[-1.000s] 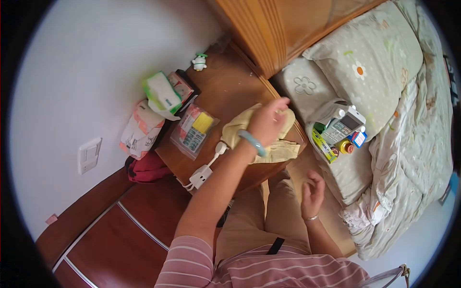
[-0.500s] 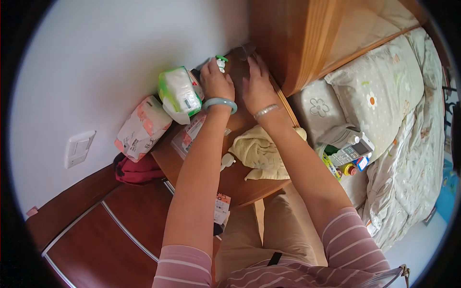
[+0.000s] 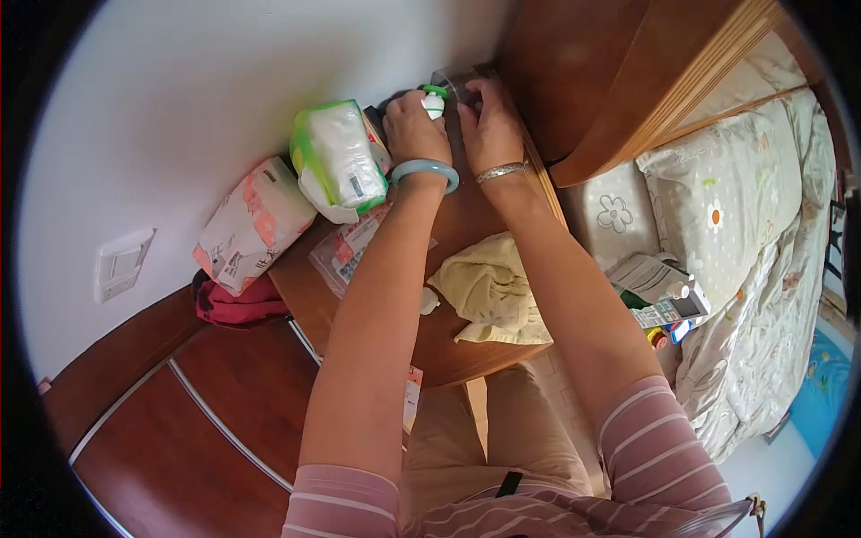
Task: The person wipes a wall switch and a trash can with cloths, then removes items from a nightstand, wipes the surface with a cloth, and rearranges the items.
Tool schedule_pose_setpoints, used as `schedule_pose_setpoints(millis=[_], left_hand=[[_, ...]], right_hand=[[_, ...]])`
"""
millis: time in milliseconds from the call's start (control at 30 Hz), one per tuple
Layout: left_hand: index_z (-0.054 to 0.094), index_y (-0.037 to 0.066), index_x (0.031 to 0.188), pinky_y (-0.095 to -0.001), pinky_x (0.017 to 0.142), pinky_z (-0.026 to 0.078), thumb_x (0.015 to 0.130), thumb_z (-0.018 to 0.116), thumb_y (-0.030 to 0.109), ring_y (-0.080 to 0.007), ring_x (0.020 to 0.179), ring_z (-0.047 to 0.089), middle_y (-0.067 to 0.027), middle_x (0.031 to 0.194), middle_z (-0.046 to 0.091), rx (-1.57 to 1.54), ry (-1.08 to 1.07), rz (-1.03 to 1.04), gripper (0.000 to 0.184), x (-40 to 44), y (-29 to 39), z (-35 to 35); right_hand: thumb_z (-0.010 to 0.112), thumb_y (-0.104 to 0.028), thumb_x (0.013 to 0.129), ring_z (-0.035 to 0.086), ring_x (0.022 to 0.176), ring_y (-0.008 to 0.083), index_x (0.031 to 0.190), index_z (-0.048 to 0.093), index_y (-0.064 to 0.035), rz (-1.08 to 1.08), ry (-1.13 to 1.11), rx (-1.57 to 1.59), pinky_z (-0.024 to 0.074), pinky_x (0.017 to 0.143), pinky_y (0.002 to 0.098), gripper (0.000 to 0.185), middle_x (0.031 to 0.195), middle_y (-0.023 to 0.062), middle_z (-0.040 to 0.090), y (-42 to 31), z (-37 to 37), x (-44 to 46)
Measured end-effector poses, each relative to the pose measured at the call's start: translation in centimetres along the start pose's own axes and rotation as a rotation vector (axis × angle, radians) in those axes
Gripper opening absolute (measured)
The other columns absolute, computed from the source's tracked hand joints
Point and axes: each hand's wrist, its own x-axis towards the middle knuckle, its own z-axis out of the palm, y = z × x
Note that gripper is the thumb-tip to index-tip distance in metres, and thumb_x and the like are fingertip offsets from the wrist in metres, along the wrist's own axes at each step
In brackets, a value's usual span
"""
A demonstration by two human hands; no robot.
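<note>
Brown wood makes up the table [image 3: 468, 211]; with twelve straight ahead, the wall [image 3: 224, 81] rises at ten, the cabinet [image 3: 619, 72] towards one and the bed [image 3: 753, 269] spreads at three. A second ago the left hand [image 3: 415, 130] was over the cloth [image 3: 482, 280] and the right hand [image 3: 491, 130] was above the lap. Now both are at the table's far end, and the cloth lies crumpled near the centre, towards four. The toy [image 3: 433, 107] stands at twelve, between the hands, partly covered by the left.

At eleven the tissues [image 3: 343, 161] crowd the left wrist, with a box [image 3: 378, 142] squeezed between; a second pack [image 3: 260, 224] sits towards ten. The left forearm hides part of the pouch [image 3: 345, 251] and the plug [image 3: 428, 301].

The left fingers bend against the toy's side; I cannot tell if they grip it. The right hand is loosely curled, thumb and forefinger moderately apart, next to a see-through wrapper [image 3: 455, 82]; contact is unclear.
</note>
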Motion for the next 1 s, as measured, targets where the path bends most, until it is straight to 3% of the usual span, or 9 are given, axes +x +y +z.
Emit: schedule_pose_setpoints(millis=[200, 233, 300, 400, 567, 600, 700, 833, 1000], left_hand=[[0.054, 0.004, 0.106, -0.0415, 0.086, 0.043, 0.073, 0.065, 0.001, -0.0367, 0.097, 0.051, -0.0178, 0.104, 0.052, -0.231, 0.014, 0.138, 0.035, -0.1, -0.1, 0.6], [0.053, 0.004, 0.107, -0.0411, 0.086, 0.044, 0.073, 0.065, 0.001, -0.0362, 0.097, 0.051, -0.0171, 0.104, 0.051, -0.255, 0.025, 0.166, 0.037, -0.4, -0.2, 0.6], [0.053, 0.004, 0.109, -0.0395, 0.085, 0.044, 0.073, 0.063, -0.001, -0.0347, 0.095, 0.051, -0.0170, 0.105, 0.051, -0.337, 0.021, 0.123, 0.037, -1.1, 0.0, 0.0], [0.052, 0.003, 0.112, -0.0371, 0.083, 0.045, 0.074, 0.062, -0.001, -0.0311, 0.094, 0.052, -0.0161, 0.103, 0.051, -0.505, 0.009, 0.023, 0.039, -2.5, -0.1, -0.4], [0.052, -0.001, 0.112, -0.0296, 0.081, 0.047, 0.075, 0.067, 0.005, -0.0204, 0.098, 0.053, -0.0122, 0.108, 0.051, -0.955, -0.155, -0.239, 0.041, -5.6, 0.8, -3.8], [0.053, -0.001, 0.112, -0.0255, 0.081, 0.046, 0.077, 0.067, 0.005, -0.0160, 0.097, 0.055, -0.0095, 0.108, 0.053, -0.785, -0.143, -0.194, 0.039, -6.1, 0.6, -4.0], [0.053, -0.002, 0.113, -0.0233, 0.083, 0.045, 0.079, 0.064, 0.000, -0.0108, 0.094, 0.054, -0.0057, 0.104, 0.058, -1.027, -0.264, -0.236, 0.036, -7.7, 1.0, -4.7], [0.055, 0.000, 0.110, -0.0231, 0.083, 0.045, 0.080, 0.063, 0.000, -0.0109, 0.093, 0.055, -0.0061, 0.102, 0.059, -1.094, -0.406, -0.271, 0.032, -8.4, 1.0, -5.9], [0.044, -0.002, 0.125, -0.0247, 0.088, 0.043, 0.078, 0.064, -0.001, -0.0128, 0.100, 0.054, -0.0093, 0.111, 0.058, -0.720, -0.504, -0.056, 0.051, -10.1, 0.2, -7.6]], right_hand=[[0.066, -0.013, 0.073, 0.051, 0.097, 0.0374, 0.110, 0.049, -0.0005, -0.098, 0.098, 0.146, 0.0420, 0.086, 0.0423, 0.043, 0.105, 0.0214, 0.051, 0.8, 0.3, -0.4], [0.066, -0.011, 0.073, 0.054, 0.095, 0.0325, 0.113, 0.048, 0.0009, -0.070, 0.131, 0.160, 0.0451, 0.084, 0.0393, 0.046, 0.108, 0.0193, 0.050, 0.9, 0.4, -0.6], [0.068, -0.008, 0.072, 0.058, 0.092, 0.0228, 0.120, 0.046, 0.0037, -0.012, 0.201, 0.188, 0.0515, 0.078, 0.0335, 0.054, 0.112, 0.0152, 0.047, 0.8, 0.4, -0.9], [0.066, -0.009, 0.070, 0.056, 0.089, 0.0271, 0.125, 0.043, 0.0025, 0.041, 0.136, 0.320, 0.0516, 0.075, 0.0350, 0.061, 0.111, 0.0200, 0.047, 0.3, -0.6, -2.4], [0.065, -0.003, 0.072, 0.056, 0.092, 0.0206, 0.125, 0.043, 0.0025, 0.038, 0.160, 0.465, 0.0533, 0.075, 0.0307, 0.057, 0.118, 0.0173, 0.045, -0.7, -2.5, -5.5], [0.064, -0.001, 0.072, 0.056, 0.093, 0.0201, 0.125, 0.043, 0.0023, 0.032, 0.156, 0.468, 0.0528, 0.078, 0.0305, 0.057, 0.119, 0.0167, 0.045, -1.3, -3.3, -6.2], [0.064, 0.002, 0.072, 0.055, 0.099, 0.0198, 0.126, 0.040, 0.0023, -0.037, 0.055, 0.573, 0.0502, 0.083, 0.0305, 0.059, 0.126, 0.0166, 0.043, -3.0, -6.0, -8.1], [0.067, 0.004, 0.068, 0.054, 0.106, 0.0307, 0.124, 0.041, 0.0020, -0.343, -0.070, 0.099, 0.0468, 0.086, 0.0351, 0.061, 0.124, 0.0206, 0.049, -3.3, -9.4, -9.8], [0.062, 0.010, 0.070, 0.053, 0.107, 0.0345, 0.114, 0.053, -0.0039, -0.430, -0.166, 0.036, 0.0465, 0.086, 0.0367, 0.047, 0.117, 0.0187, 0.053, -4.2, -10.5, -11.9]])
